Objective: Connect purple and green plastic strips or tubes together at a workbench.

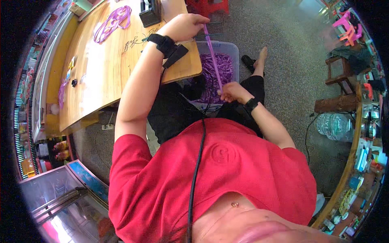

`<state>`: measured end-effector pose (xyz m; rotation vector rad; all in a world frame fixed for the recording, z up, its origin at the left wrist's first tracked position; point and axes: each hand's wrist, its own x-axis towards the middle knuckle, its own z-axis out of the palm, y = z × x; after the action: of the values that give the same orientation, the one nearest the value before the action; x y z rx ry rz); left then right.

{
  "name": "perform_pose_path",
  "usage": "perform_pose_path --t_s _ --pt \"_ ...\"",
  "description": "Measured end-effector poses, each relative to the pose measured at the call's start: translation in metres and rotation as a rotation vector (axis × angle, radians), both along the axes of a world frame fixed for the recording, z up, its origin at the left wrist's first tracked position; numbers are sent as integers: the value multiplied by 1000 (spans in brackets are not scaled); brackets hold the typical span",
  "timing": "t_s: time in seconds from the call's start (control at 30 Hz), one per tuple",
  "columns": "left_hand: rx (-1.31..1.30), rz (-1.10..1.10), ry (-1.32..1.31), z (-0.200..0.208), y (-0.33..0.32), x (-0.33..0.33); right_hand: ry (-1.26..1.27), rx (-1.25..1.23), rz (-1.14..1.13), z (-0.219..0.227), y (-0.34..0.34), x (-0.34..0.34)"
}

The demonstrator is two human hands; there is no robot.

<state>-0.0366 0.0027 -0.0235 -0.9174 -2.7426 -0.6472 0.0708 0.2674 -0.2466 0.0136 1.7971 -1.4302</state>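
While both hands clamp one purple strip (213, 60), left hand (184, 25) high, right hand (231, 91) low, over one strip-filled bin (233, 50).

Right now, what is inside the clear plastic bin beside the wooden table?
The clear plastic bin holds a heap of purple strips. The table edge, the right hand and the dark lap cover its near part; the bottom is hidden.

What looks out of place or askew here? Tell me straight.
Nothing looks spilled or broken. The purple strip is stretched taut between the left hand and right hand, above the clear bin of purple strips. The purple loops lie loosely heaped on the wooden table.
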Motion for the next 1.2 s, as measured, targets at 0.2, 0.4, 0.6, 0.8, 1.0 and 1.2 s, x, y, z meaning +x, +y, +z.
perform_pose_path --t_s 0.2,0.4,0.6,0.8,1.0,1.2 --pt "213 -214 -59 38 39 81 -12 -29 9 24 10 28" --pt "-8 -250 -643 -64 45 159 -7 -108 -19 30 3 44" --pt "558 150 -955 -117 55 159 -20 -41 -13 45 -11 50" --pt "616 50 -837 -131 51 170 -106 -115 -51 35 -13 51" --pt "610 -186 -799 -128 42 182 136 -229 -138 51 -12 24" --pt "795 -46 -838 -96 45 187 230 -9 18 42 -5 17"
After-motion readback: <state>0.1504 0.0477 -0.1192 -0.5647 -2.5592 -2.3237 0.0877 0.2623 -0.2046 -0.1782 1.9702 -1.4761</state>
